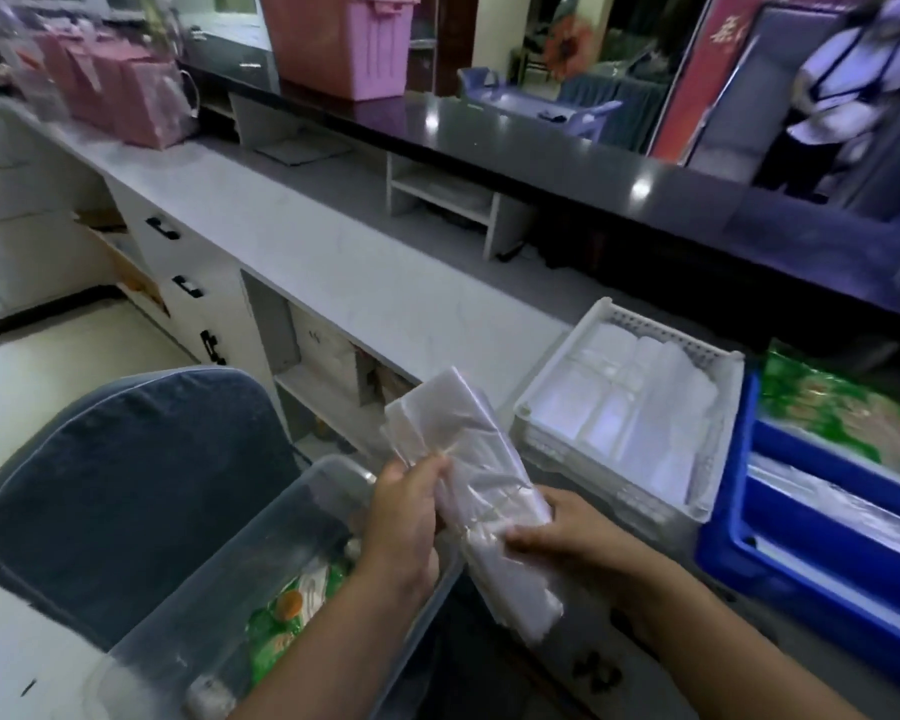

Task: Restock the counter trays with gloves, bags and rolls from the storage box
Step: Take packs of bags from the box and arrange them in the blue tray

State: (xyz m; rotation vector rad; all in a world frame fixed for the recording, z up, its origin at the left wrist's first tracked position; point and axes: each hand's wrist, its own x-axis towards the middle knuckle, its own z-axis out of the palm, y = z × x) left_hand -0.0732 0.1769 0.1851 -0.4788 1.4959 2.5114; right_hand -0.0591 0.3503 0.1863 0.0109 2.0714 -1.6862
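Note:
A flat bundle of clear plastic bags is held in the air above the right rim of the clear storage box. My left hand pinches its left edge and my right hand grips its lower right side. Green packets lie inside the box. To the right on the counter stands a white perforated tray with stacks of white bags. Beside it is a blue tray with a green packet and clear packs.
A grey padded chair stands left of the box. The pale counter runs back to pink bags and a pink bin on the dark upper ledge. Drawers and open shelves sit below. A person stands at the far right.

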